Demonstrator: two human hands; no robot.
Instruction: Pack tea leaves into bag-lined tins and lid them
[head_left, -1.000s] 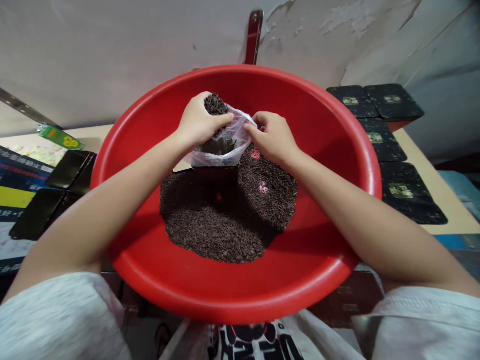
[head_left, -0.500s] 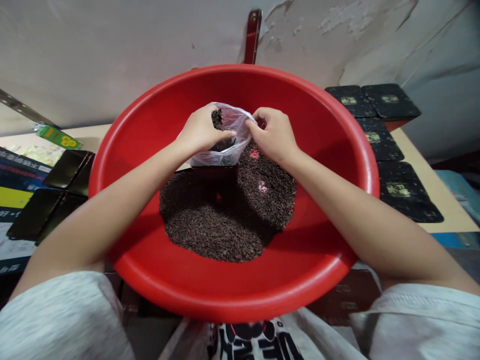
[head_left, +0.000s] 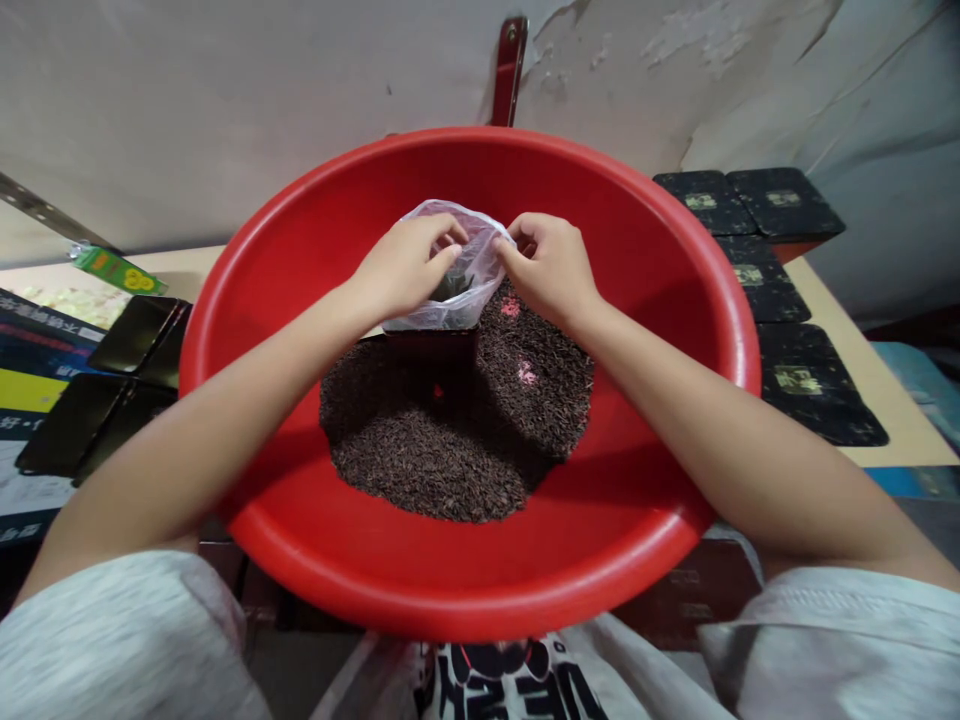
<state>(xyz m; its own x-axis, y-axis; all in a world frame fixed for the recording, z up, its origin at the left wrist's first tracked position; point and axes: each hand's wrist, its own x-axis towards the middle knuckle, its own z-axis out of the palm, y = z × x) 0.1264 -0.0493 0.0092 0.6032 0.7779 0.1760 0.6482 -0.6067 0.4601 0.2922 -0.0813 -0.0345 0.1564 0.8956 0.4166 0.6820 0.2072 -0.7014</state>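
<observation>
A big red basin [head_left: 660, 250] sits in front of me and holds a heap of dark loose tea leaves [head_left: 450, 440]. At the heap's far side a clear plastic bag [head_left: 469, 262] stands open, partly filled with the leaves. My left hand [head_left: 405, 265] is at the bag's mouth with its fingers bent down into it. My right hand [head_left: 551, 265] pinches the bag's right rim. Two small pink scraps [head_left: 527, 373] lie on the leaves just below my right hand.
Black tins with gold labels [head_left: 817, 385] lie in a row on the table to the right. More black tins [head_left: 139, 335] and printed cartons [head_left: 30, 390] are on the left. A red handle [head_left: 508, 70] hangs on the peeling wall behind the basin.
My left hand held a fistful of leaves above the bag one second ago. It has since lowered into the bag's mouth, and the leaves are no longer seen in it.
</observation>
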